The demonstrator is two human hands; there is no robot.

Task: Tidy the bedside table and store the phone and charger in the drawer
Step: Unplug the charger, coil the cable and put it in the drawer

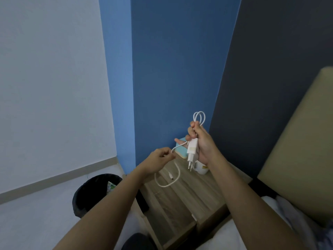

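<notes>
My right hand (201, 141) is raised above the wooden bedside table (189, 193) and grips a white charger (191, 147), plug pins pointing down. Loops of its white cable (199, 117) stick up out of the fist. My left hand (159, 159) pinches the loose stretch of the cable, which hangs in a curve (167, 184) down to the free connector just above the tabletop. No phone is in view. The drawer front shows at the table's near side, partly hidden by my arms.
A white mug (202, 168) and a light teal box (182, 150) stand at the back of the table by the blue wall. A black waste bin (95, 192) sits on the floor to the left. A beige headboard (297, 150) and bedding are to the right.
</notes>
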